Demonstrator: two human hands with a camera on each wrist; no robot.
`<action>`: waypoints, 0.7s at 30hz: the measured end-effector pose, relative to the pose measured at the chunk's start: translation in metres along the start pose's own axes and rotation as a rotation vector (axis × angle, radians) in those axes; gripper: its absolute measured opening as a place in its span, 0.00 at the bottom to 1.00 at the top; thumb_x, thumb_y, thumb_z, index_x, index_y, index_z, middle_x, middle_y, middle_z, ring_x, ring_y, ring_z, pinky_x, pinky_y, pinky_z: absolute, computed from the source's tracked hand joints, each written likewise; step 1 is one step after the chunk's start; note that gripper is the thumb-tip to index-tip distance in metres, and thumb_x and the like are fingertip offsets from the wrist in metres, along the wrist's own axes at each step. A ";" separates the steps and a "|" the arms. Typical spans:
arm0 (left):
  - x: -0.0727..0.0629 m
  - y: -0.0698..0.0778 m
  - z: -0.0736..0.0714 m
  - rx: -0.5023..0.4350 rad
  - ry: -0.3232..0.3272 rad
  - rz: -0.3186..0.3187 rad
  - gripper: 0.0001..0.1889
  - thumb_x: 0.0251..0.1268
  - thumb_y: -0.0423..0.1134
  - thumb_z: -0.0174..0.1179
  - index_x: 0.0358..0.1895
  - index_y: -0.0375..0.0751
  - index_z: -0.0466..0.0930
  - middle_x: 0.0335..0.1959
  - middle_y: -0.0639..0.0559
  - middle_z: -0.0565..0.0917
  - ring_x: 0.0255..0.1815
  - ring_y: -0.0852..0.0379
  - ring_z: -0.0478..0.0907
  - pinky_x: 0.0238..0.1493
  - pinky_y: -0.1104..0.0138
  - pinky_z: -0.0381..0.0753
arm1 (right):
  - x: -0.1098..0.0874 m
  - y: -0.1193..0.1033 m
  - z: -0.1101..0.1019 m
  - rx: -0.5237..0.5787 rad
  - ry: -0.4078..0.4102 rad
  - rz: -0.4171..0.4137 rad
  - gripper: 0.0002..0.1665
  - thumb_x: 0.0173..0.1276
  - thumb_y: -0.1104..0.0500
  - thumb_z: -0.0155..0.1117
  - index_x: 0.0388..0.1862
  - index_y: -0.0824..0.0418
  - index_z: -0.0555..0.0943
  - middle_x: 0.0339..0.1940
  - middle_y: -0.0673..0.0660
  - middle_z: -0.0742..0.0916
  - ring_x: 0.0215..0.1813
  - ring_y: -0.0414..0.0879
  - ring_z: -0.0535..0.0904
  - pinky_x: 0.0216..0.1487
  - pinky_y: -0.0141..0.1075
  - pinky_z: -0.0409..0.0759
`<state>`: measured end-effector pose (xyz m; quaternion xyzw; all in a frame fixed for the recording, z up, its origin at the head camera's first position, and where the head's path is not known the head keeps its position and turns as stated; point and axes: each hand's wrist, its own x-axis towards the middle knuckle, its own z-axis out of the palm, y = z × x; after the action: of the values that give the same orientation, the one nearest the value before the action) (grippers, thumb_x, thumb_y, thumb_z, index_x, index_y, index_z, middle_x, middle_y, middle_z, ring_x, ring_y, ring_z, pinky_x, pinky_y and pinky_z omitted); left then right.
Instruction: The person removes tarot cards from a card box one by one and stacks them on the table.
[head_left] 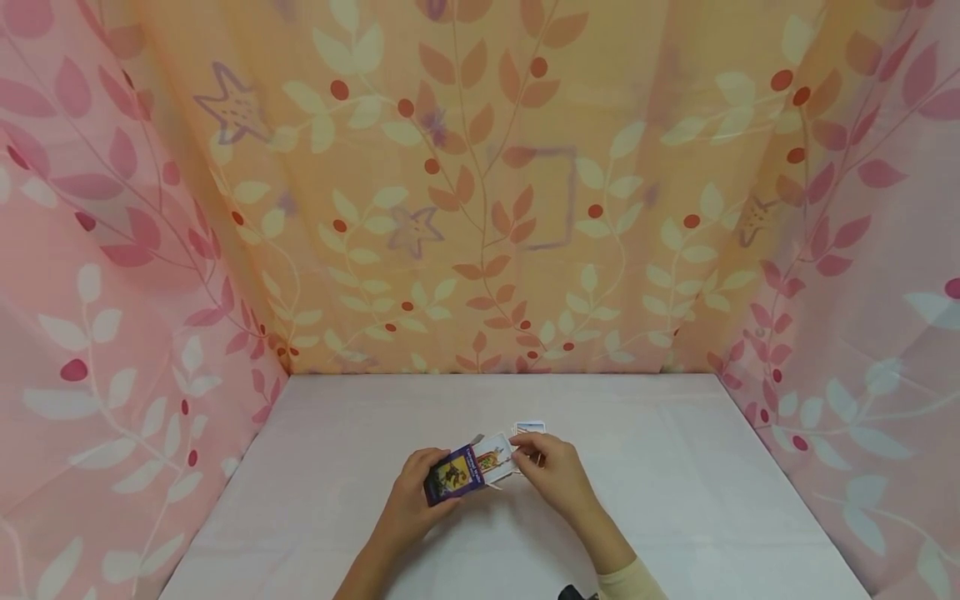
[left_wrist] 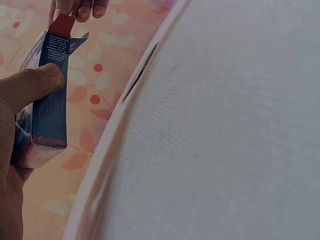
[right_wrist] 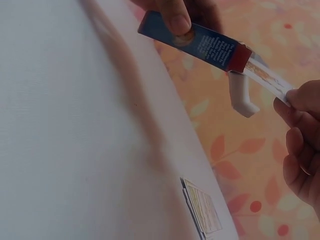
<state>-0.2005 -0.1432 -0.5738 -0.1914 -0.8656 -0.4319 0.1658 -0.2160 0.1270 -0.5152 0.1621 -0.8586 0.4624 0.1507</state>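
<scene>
My left hand (head_left: 408,500) grips a dark blue and purple card box (head_left: 453,476) with a yellow picture on its front. The thumb (left_wrist: 47,75) presses on the box's narrow side in the left wrist view. Tilted up to the right, the box has its end open and its flaps (right_wrist: 241,96) folded out. An illustrated white card (head_left: 493,458) sticks partway out of that end. My right hand (head_left: 558,477) pinches the card's outer edge between thumb and fingertips. How many cards are in this pinch I cannot tell.
A small stack of cards (right_wrist: 204,210) lies on the white-covered table (head_left: 337,442), just beyond the right hand. Patterned curtains (head_left: 480,292) rise along the table's back and both sides. A dark object (head_left: 572,592) shows near the right sleeve at the bottom edge.
</scene>
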 end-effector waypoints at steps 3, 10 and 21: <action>0.000 0.000 0.000 0.000 -0.006 -0.005 0.42 0.45 0.43 0.84 0.68 0.47 0.75 0.63 0.61 0.75 0.62 0.61 0.74 0.65 0.57 0.79 | 0.001 0.001 -0.002 0.002 0.001 0.002 0.11 0.64 0.64 0.75 0.44 0.53 0.89 0.29 0.40 0.84 0.31 0.36 0.76 0.33 0.29 0.78; 0.001 -0.002 0.000 -0.008 0.007 0.036 0.42 0.44 0.42 0.84 0.67 0.44 0.75 0.62 0.60 0.76 0.62 0.59 0.75 0.64 0.58 0.79 | 0.004 0.002 -0.009 0.017 0.017 -0.007 0.11 0.64 0.64 0.75 0.44 0.52 0.89 0.29 0.40 0.84 0.30 0.36 0.76 0.32 0.30 0.78; 0.000 -0.002 0.001 -0.004 0.012 0.045 0.43 0.43 0.40 0.85 0.67 0.45 0.75 0.62 0.59 0.76 0.62 0.59 0.76 0.65 0.58 0.79 | 0.004 0.002 -0.019 0.023 0.044 0.024 0.13 0.65 0.63 0.75 0.45 0.49 0.89 0.31 0.42 0.85 0.32 0.38 0.76 0.32 0.30 0.78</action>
<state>-0.2014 -0.1433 -0.5759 -0.2088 -0.8592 -0.4311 0.1801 -0.2182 0.1441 -0.5053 0.1433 -0.8516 0.4775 0.1619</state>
